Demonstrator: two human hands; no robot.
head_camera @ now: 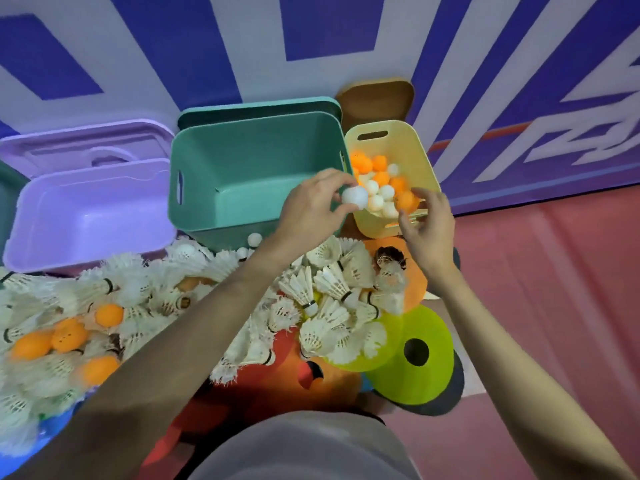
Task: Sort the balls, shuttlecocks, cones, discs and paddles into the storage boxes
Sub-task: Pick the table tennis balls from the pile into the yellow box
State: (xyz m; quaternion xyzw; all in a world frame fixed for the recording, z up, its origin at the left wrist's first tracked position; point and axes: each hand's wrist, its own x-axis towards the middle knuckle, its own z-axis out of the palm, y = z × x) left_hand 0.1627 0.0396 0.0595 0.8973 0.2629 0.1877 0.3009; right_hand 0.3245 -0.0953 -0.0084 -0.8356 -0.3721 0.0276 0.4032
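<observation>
The left hand (311, 202) pinches a round white plastic ball (355, 198); the right hand (427, 223) pinches a round orange plastic ball (407, 201); neither ball shows a long axis.

Three storage boxes stand in a row along the wall: the left box (90, 216), the middle box (249, 174) and the right box (391, 168), which holds balls (379, 188). Before them on the floor (554, 289) lies a heap of shuttlecocks (325, 292) with loose balls among it; cones (415, 351) lie at its right.
</observation>
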